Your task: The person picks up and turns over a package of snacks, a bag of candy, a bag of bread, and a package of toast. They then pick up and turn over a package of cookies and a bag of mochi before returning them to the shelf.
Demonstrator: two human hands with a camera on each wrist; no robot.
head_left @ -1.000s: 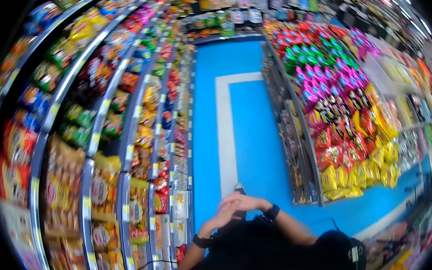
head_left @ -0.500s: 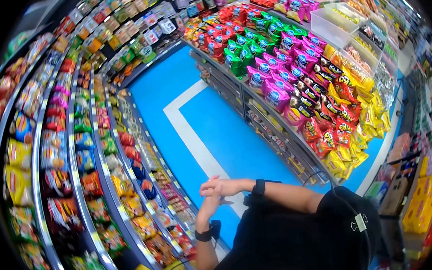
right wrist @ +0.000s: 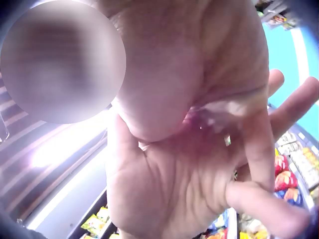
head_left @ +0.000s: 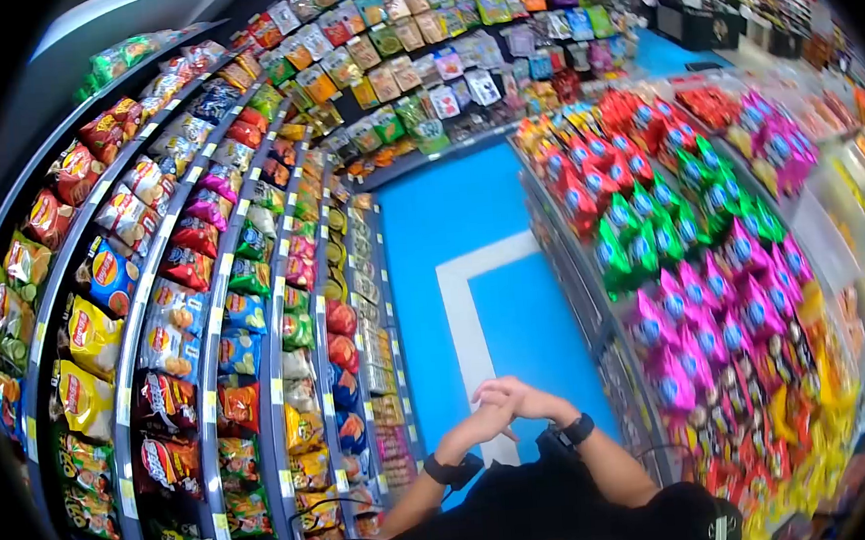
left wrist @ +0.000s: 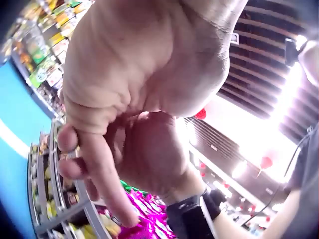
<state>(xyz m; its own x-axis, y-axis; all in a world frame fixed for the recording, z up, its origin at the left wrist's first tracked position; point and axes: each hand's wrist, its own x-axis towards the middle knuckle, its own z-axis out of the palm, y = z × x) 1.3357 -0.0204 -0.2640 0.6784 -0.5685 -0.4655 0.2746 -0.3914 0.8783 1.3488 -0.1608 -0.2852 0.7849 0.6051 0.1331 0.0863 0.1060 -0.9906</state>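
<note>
In the head view both hands meet in front of the body, above the aisle floor. My left hand [head_left: 476, 428] lies against my right hand [head_left: 524, 400], their fingers crossing loosely. The left wrist view shows the left hand [left wrist: 134, 64] close up, with the right hand [left wrist: 154, 154] against it. Seen from the right wrist, the right hand [right wrist: 209, 64] overlaps the palm of the left hand [right wrist: 174, 184], and several fingers reach out fairly straight. No goods are held. Each wrist carries a black band [head_left: 578, 429].
Shelves of snack bags [head_left: 170, 464] line the left side. A low display of pink bags [head_left: 702, 321], with green and red ones, stands to the right. Hanging packets [head_left: 448, 63] cover the far wall. Between them runs a blue floor [head_left: 448, 209] with a white stripe [head_left: 461, 318].
The head view swung left and then back rightward, so the shelves and display shifted across it. The hands stay together in front of the body.
</note>
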